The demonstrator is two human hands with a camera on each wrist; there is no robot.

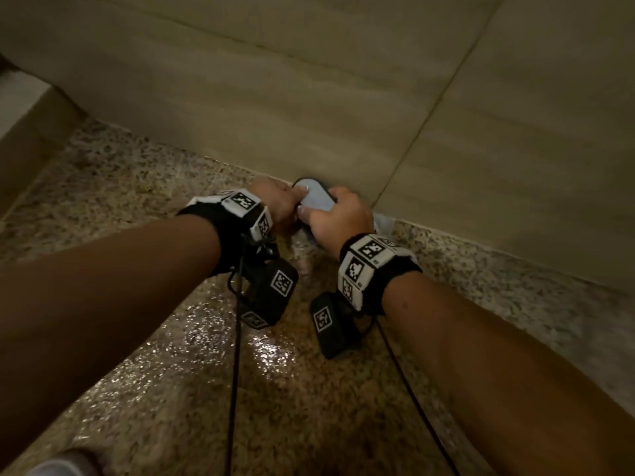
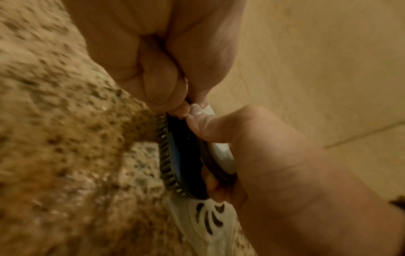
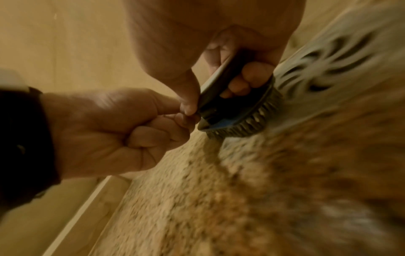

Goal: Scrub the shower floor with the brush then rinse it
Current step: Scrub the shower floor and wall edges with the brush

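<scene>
Speckled stone shower floor [image 1: 165, 389] is bearing the brush [image 1: 314, 199], bristles down beside the white drain [image 2: 210, 221], with right hand [image 1: 338, 218] fingers curling through its handle and left hand [image 1: 275, 201] pinching its end.

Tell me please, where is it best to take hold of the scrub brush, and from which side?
Take the brush by its arched handle, coming from above. The bristles face down on the shower floor, so only the top is free. The right hand already wraps the handle; the left hand pinches the front end.
</scene>
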